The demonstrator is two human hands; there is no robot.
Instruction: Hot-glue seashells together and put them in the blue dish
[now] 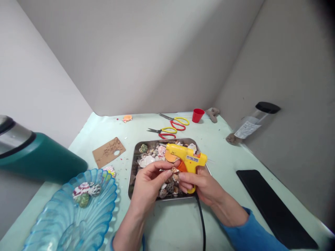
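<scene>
A yellow hot glue gun [184,154] with an orange trigger is gripped by its handle in my right hand [205,186], its nozzle pointing left. My left hand [150,181] is closed in a pinch beside the trigger. Whether a small shell is between those fingertips I cannot tell. Both hands are over a metal tray [132,174] filled with seashells [149,159] of several kinds. A black cord [201,219] runs down from the gun's handle.
Left: a blue scalloped dish [49,216] with large shells [85,191], a green bottle [47,157], and brown cardboard [108,152]. Behind the tray: two scissors [167,130] [179,121] and a red cup [198,115]. Right: a clear black-capped tube [251,123] and a black slab [272,205].
</scene>
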